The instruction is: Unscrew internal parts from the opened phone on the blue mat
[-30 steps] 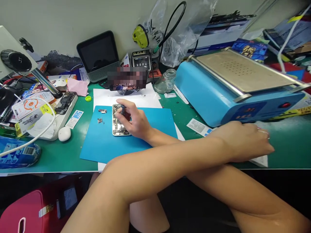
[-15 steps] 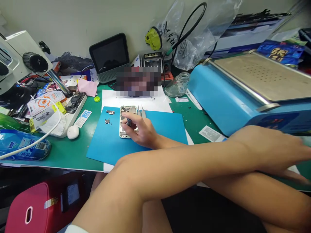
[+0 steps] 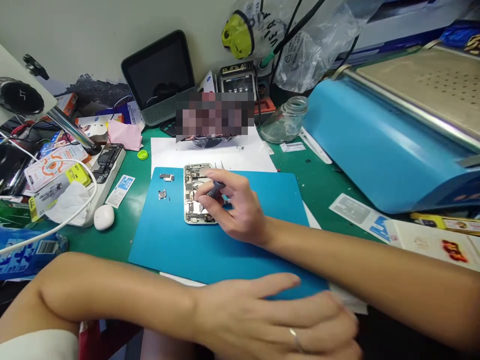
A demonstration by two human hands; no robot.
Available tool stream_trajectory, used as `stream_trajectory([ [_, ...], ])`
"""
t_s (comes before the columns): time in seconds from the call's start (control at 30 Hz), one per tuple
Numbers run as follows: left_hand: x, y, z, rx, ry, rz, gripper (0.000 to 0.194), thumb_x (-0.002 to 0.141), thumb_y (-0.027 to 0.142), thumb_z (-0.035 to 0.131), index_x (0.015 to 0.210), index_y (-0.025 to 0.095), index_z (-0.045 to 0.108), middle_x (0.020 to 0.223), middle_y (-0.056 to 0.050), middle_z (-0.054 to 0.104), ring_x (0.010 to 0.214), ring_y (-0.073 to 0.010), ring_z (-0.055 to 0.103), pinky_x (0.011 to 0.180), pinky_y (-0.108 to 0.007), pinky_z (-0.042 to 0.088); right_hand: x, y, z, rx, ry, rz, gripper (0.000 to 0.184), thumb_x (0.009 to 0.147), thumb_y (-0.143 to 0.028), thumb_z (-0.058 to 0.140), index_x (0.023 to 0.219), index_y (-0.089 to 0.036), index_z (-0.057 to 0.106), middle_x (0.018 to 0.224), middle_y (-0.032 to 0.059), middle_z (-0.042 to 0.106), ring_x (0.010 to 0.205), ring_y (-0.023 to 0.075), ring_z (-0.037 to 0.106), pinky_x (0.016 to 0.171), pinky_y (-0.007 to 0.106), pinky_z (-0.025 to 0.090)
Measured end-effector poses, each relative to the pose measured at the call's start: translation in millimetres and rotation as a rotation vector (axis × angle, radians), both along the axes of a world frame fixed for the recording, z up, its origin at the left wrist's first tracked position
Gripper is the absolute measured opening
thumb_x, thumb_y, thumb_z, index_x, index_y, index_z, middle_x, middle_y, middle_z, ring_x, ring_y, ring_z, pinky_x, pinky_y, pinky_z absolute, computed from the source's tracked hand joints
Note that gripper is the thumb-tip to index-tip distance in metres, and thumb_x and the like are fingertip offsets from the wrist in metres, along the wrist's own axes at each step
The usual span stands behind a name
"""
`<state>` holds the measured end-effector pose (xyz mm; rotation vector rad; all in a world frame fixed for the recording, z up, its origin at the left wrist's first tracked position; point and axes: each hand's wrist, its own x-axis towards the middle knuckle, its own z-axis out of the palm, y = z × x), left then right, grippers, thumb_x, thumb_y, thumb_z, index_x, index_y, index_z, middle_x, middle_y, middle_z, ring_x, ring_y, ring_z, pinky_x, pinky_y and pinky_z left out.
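My right hand is closed on a small dark-handled screwdriver, its tip down in an opened phone with its insides showing. The phone lies on a blue mat. Small removed metal parts lie on the mat just left of the phone. My left hand, wearing a ring, hovers low at the front over the mat's near edge, with fingers stretched out and nothing in them. The tips of a pair of tweezers poke out behind my right hand.
A large blue heating machine fills the right side. A glass jar and a dark screen device stand at the back. At the left are a white earbud case, a white cable, packets and another opened phone.
My left arm, which was crossed over to the right side of the desk, has swung back to the front centre. My right hand stayed on the phone with the screwdriver.
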<state>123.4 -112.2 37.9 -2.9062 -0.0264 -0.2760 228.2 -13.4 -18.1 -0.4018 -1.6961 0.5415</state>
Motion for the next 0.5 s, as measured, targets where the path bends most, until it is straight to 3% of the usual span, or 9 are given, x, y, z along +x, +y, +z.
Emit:
stream_trajectory([
  [0.1,-26.7,-7.0,-22.7,-0.081,0.069,0.221,0.074,0.102,0.062,0.046,0.158,0.014,0.046,0.169,-0.013,0.037,0.158,-0.0329,0.03,0.124,-0.048,0.033,0.8,-0.6,-0.6,-0.049,0.017,-0.026,0.051,0.1,-0.012,0.06,0.145,-0.029,0.045,0.096,0.0008,0.067,0.071,0.011,0.064,0.057,0.022,0.055],
  [0.2,-35.0,-12.9,-34.1,-0.137,0.148,0.364,0.088,0.095,0.063,0.062,0.163,0.014,0.036,0.175,-0.013,0.023,0.162,-0.0331,0.018,0.126,-0.049,0.028,2.2,-0.3,-1.7,-0.086,0.015,-0.069,0.052,0.099,-0.012,0.061,0.145,-0.03,0.046,0.094,0.0001,0.067,0.069,0.0104,0.064,0.051,0.02,0.053],
  [0.3,-38.4,-13.5,-38.2,-0.166,0.132,0.385,0.078,0.098,0.053,0.06,0.163,0.016,0.036,0.174,-0.011,0.026,0.16,-0.031,0.023,0.126,-0.049,0.028,2.6,1.4,-3.1,-0.069,-0.014,-0.101,0.054,0.097,-0.012,0.062,0.146,-0.031,0.046,0.091,-0.0015,0.067,0.068,0.0102,0.064,0.051,0.02,0.053],
  [0.5,-39.9,-10.4,-37.2,-0.137,0.062,0.382,0.048,0.108,0.027,0.041,0.156,0.022,0.049,0.162,-0.009,0.049,0.15,-0.0275,0.044,0.124,-0.048,0.033,-0.8,-0.5,-0.1,-0.082,0.012,-0.148,0.059,0.094,-0.008,0.064,0.147,-0.031,0.051,0.091,-0.0001,0.065,0.066,0.012,0.066,0.051,0.024,0.055],
])
